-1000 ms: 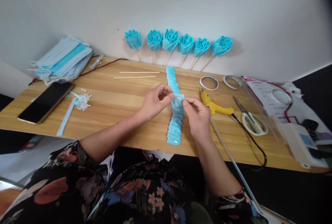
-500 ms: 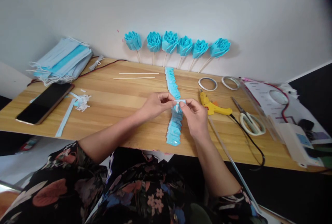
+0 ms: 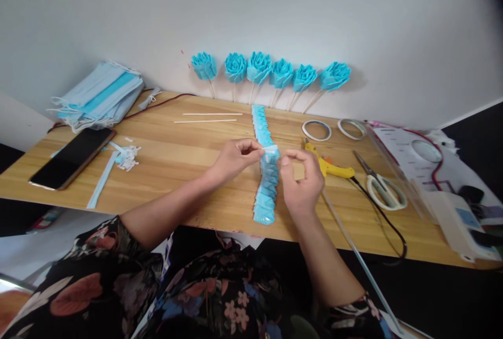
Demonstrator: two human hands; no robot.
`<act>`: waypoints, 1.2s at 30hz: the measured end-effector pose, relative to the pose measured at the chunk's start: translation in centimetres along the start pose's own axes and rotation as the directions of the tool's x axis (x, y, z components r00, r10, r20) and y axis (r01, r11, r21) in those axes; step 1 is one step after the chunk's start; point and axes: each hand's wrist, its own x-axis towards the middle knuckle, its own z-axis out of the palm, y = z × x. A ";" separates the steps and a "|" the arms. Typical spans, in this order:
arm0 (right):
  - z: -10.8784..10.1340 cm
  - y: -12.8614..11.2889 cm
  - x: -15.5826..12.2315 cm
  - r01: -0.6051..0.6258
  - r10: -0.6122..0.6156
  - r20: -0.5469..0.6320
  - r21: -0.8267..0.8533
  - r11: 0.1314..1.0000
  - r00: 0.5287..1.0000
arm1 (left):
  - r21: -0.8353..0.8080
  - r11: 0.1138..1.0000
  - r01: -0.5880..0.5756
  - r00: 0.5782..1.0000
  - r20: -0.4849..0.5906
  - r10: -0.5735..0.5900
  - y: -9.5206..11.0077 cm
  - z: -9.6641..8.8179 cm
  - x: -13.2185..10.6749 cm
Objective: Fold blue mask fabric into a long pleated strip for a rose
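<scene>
My left hand (image 3: 231, 163) pinches one end of a small pale blue fabric piece (image 3: 271, 149) between thumb and forefinger. My right hand (image 3: 302, 182) is just to its right, apart from the piece; thumb and forefinger are pressed together, and I cannot make out whether anything is between them. Beneath the hands a long strip of overlapping blue folded pieces (image 3: 268, 189) runs from the back of the table toward its front edge. Several blue fabric roses (image 3: 259, 68) on thin sticks lean against the wall behind.
At left lie stacked face masks (image 3: 100, 93), a phone (image 3: 73, 158) and white scraps (image 3: 128, 157). Two thin sticks (image 3: 212, 114) lie mid-table. To the right are two tape rolls (image 3: 316, 123), a yellow glue gun (image 3: 338, 170) with its cord, scissors (image 3: 381, 187) and a white box (image 3: 456, 218).
My right hand has let go of the small blue piece and drawn away to the right. My left hand still holds it, now slightly tilted. The view has shifted a little.
</scene>
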 end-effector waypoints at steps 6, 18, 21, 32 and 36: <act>0.1 0.0 0.0 0.198 -0.180 0.100 -0.211 0.957 0.979 | -0.055 0.998 -0.016 1.000 -0.002 0.016 -0.6 0.3 0.1; 0.2 0.3 0.0 0.240 -0.223 0.100 -0.223 0.945 0.970 | 0.193 0.970 -0.147 0.988 0.064 0.137 -0.7 0.4 -0.5; 0.2 0.4 0.1 0.248 -0.230 0.103 -0.228 0.942 0.968 | 0.270 0.944 -0.190 0.982 0.057 0.181 -0.6 0.4 -0.7; 0.3 0.4 0.1 0.228 -0.208 0.113 -0.212 0.950 0.972 | 0.303 0.929 -0.213 0.977 0.072 0.200 -0.6 0.4 -0.7; 0.2 0.2 0.1 0.197 -0.180 0.112 -0.155 0.968 0.977 | 0.281 0.934 -0.222 0.975 0.072 0.210 -0.4 0.4 -0.7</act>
